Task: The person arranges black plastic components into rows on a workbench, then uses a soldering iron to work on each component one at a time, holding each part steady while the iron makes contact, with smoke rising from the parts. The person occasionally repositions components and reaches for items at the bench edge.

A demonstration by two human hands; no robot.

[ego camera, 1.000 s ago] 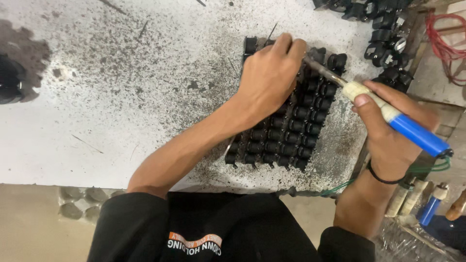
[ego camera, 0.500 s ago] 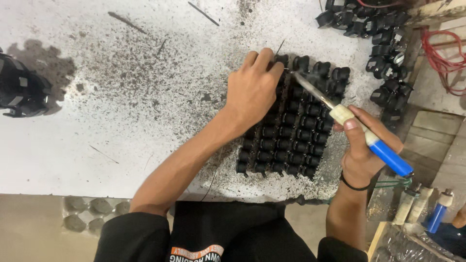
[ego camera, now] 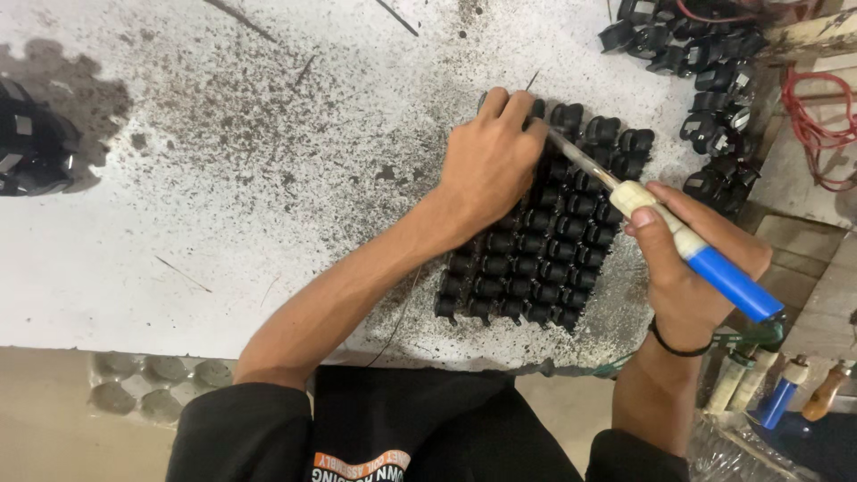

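Far left, a dark lump of black parts [ego camera: 31, 147] sits on the white surface [ego camera: 178, 232], which is speckled and scorched with black soot (rough, stained finish). Left hand [ego camera: 486, 170] lies palm-down on the upper left corner of a block of small black plastic components [ego camera: 544, 245], fingers curled and nearly closed, fingertips pinching or pressing one piece at the top edge; exact piece hidden by the fingers. The block is a tight grid of rounded, glossy black caps, sitting on the surface's near right part. Right hand [ego camera: 692, 268] is wrapped closed around a soldering iron [ego camera: 678, 241]: blue plastic handle, cream-coloured taped collar, thin metal shaft slanting up-left, tip meeting the left fingertips at the top of the block. Black band on the right wrist. Upper right, a loose pile of similar black parts [ego camera: 705, 80] beside red wire [ego camera: 817, 125]. Lower right, small bottles [ego camera: 777, 397].
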